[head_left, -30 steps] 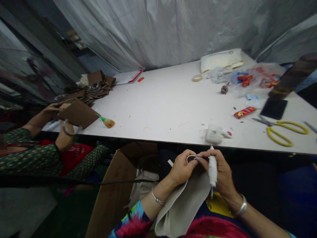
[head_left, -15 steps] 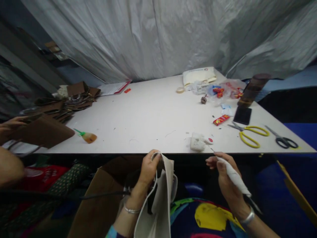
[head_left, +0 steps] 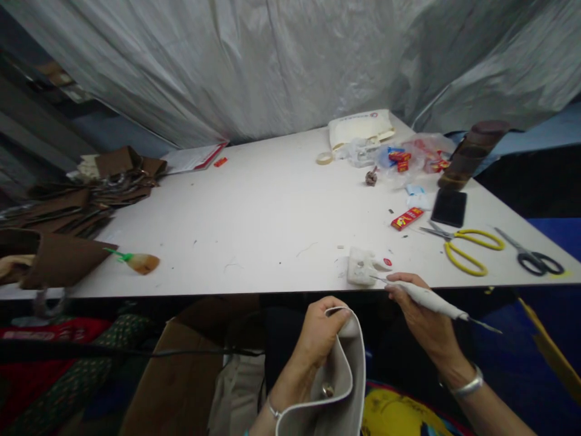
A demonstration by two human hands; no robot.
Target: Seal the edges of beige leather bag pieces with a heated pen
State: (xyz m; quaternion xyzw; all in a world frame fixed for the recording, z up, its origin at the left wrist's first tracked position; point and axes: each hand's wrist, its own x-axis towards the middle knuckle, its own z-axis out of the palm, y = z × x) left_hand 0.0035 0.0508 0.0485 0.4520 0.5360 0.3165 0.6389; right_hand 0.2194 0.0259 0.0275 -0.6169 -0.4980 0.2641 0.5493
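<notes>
My left hand (head_left: 320,333) pinches the upper rim of a cream bag (head_left: 356,357), held open-topped below the table's front edge. A round metal snap (head_left: 327,390) shows on the bag's inside. My right hand (head_left: 420,312) is closed around a white-handled tool (head_left: 429,300) with a thin metal point at each end. Its front point is at the right side of a small whitish block (head_left: 361,266) on the table edge; whether it touches, I cannot tell. A small red oval piece (head_left: 387,261) lies just beyond.
On the right lie yellow-handled scissors (head_left: 472,248), black-handled scissors (head_left: 538,260), a phone (head_left: 449,207), a red box (head_left: 407,218) and a dark bottle (head_left: 474,154). At left are a green-tipped glue bottle (head_left: 140,262), stacked brown bags (head_left: 68,209) and another person's hand (head_left: 16,266) on a brown bag (head_left: 68,257).
My right hand has brought the tool's point to the whitish block. My left hand and the cream bag have shifted right and lower, and the bag's opening now faces up towards me.
</notes>
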